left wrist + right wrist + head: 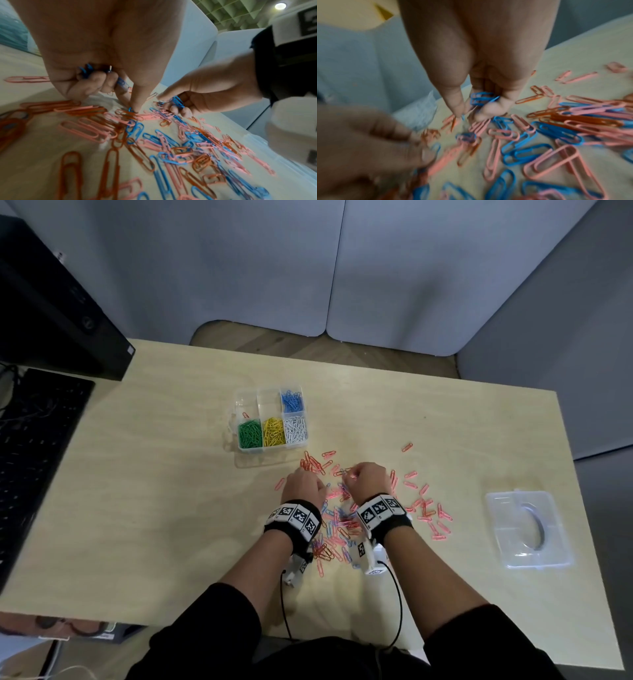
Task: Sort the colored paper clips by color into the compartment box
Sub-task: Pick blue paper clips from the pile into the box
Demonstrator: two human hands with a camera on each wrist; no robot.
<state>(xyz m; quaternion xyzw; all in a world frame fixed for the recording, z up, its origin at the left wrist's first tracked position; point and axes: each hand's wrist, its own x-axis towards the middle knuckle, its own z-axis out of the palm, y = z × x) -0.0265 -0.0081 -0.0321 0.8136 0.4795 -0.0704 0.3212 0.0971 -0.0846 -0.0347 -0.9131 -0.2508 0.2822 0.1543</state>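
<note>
I see the table (171, 508) first; on it the compartment box (270, 419), with loose clips (342, 529) spread just nearer than the box. My left hand (303, 486) and right hand (368, 479), over them, each curl around blue clips (481, 98).

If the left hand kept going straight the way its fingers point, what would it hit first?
Probably the orange clips just past the fingertips of the left hand, then the compartment box beyond; depth is unclear.

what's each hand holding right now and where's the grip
Left hand and right hand each keep blue paper clips bunched under curled fingers; exact grip point unclear.
</note>
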